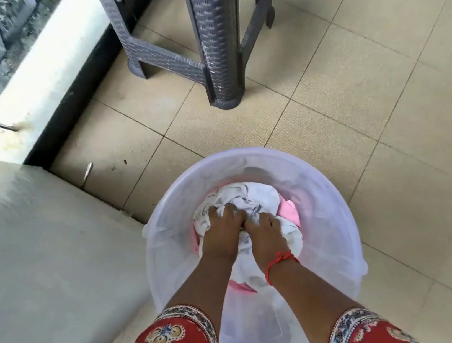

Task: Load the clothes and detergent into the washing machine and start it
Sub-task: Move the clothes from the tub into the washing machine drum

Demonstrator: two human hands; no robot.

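Note:
A translucent white bucket (324,195) stands on the tiled floor right below me. Inside it lies a bundle of white clothes (257,198) with dark stripes, and a pink garment (290,211) shows beside and under it. Both my arms reach down into the bucket. My left hand (222,224) grips the left side of the white bundle. My right hand (264,227), with a red thread at the wrist, grips the bundle next to it. The two hands touch each other. No washing machine or detergent is clearly in view.
A grey woven-pattern plastic stool (215,42) stands on the floor beyond the bucket. A flat pale surface (42,255) fills the left side. A white ledge (39,69) with a dark base and a railing run along the upper left. Beige tiles (365,79) spread to the right.

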